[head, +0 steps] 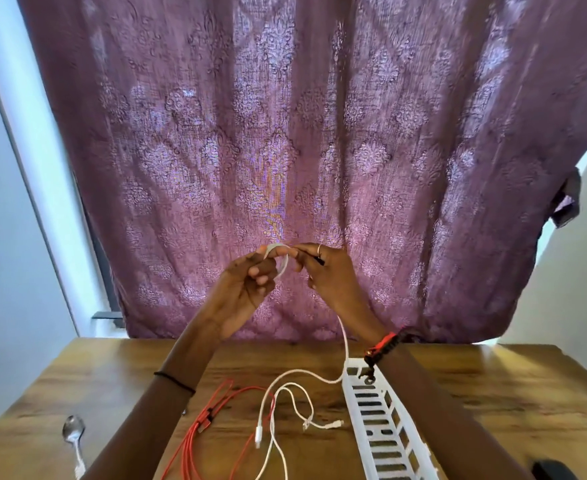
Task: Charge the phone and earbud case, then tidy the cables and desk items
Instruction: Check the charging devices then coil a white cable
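A patterned purple fabric curtain hangs behind the brown wooden worktop. On the worktop lies a long white slotted plastic rack. Left of the rack, a thin red cable lies in loose lengths. A thin white charging cable rises from beside the rack's far end to my raised hands. My left hand curls its grip round the cable's small coil, and my right hand pinches that coil. A small metal spoon lies far left of the rack.
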